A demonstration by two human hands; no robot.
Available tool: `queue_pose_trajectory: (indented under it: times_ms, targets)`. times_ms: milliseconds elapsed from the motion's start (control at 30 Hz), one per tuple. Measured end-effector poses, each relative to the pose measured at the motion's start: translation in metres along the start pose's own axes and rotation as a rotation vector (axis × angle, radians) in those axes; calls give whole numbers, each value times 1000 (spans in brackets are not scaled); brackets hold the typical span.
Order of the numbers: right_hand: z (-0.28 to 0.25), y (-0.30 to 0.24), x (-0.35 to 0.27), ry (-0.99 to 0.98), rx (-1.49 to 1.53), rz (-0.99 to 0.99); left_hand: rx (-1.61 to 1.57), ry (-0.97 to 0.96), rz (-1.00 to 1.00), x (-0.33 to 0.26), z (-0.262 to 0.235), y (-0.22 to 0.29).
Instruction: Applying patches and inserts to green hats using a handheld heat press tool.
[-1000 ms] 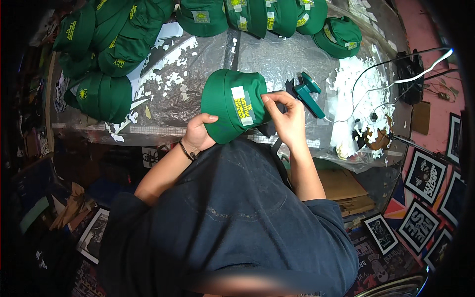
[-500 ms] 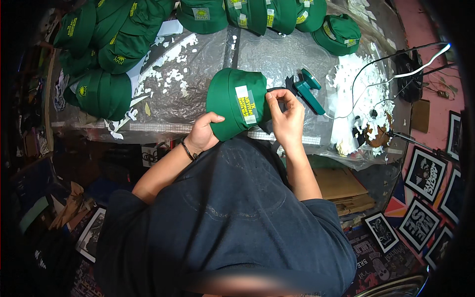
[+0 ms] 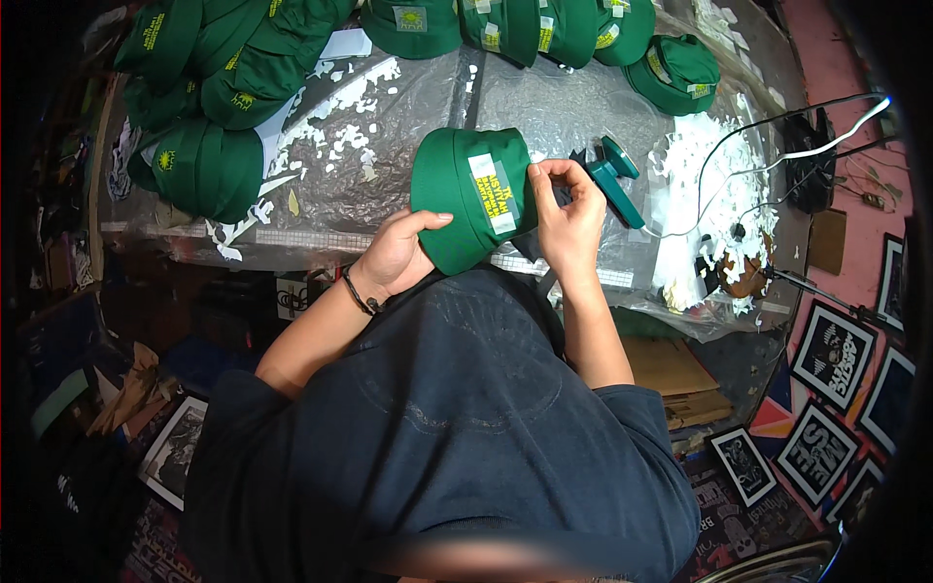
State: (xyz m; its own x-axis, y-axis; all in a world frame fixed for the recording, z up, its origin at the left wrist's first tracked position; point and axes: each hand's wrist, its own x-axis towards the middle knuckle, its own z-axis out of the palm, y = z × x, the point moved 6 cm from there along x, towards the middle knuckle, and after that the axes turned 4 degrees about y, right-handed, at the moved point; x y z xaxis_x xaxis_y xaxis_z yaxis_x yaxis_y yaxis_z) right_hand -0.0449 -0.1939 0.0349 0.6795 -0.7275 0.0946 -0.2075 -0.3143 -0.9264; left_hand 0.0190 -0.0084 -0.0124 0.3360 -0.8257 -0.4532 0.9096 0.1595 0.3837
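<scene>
I hold a green cap [image 3: 457, 199] over the near edge of a plastic-covered table [image 3: 389, 146]. A pale strip with yellow print [image 3: 494, 194] lies across the cap's side. My left hand [image 3: 398, 255] grips the cap from below at its near left side. My right hand [image 3: 569, 209] pinches the cap's right edge beside the strip, fingers curled on the fabric. A teal hand tool [image 3: 617, 180] lies on the table just right of my right hand.
Green caps are piled at the far left [image 3: 209, 165] and along the back edge [image 3: 544, 29], with one more at the back right [image 3: 675, 73]. White paper scraps [image 3: 705, 185] litter the right side. Cables [image 3: 777, 146] run right. Cardboard [image 3: 671, 364] and framed prints [image 3: 831, 355] lie below.
The cap and both hands have shifted slightly toward me and to the left. My right-hand fingers have moved along the cap's edge by the strip.
</scene>
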Motion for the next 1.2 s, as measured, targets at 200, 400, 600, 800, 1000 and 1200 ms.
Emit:
queue_pose_trajectory:
  times_ms: [200, 400, 600, 800, 1000, 1200]
  targets:
    - [-1, -5, 0, -15, 24, 5, 18, -49, 84, -7, 5, 2]
    - [2, -14, -4, -21, 35, -22, -49, -101, 107, -11, 3, -4]
    - [0, -9, -3, 16, 92, -31, 77, 11, 158, -10, 2, 0]
    - [2, -7, -6, 0, 127, 33, 34, -12, 152, -12, 7, -4]
    - [3, -9, -6, -5, 155, 53, -9, -65, 117, -16, 5, -7]
    - [6, -10, -5, -7, 178, 35, 1, -56, 164, -15, 2, -2]
